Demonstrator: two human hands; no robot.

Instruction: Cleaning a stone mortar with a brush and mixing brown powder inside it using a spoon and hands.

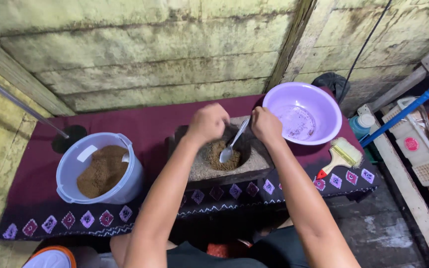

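A grey stone mortar (254, 166) sits in the middle of a maroon cloth, with brown ground powder (215, 153) in its hollow. My right hand (266, 125) holds a metal spoon (233, 144) by the handle, its bowl resting in the powder. My left hand (207, 122) hovers with fingers curled over the mortar's left rim; what it holds, if anything, is hidden. A pale blue plastic tub (75, 164) to the left contains more brown powder (103, 171). A purple plastic bowl (323, 104) stands at the right behind the mortar, nearly empty.
A paintbrush (341, 156) with a wooden handle and red tip lies on the cloth at the right. Behind is a stained plank wall. Right of the table are a blue stick (405, 111), a small bottle (362, 124) and white plastic crates (423, 149).
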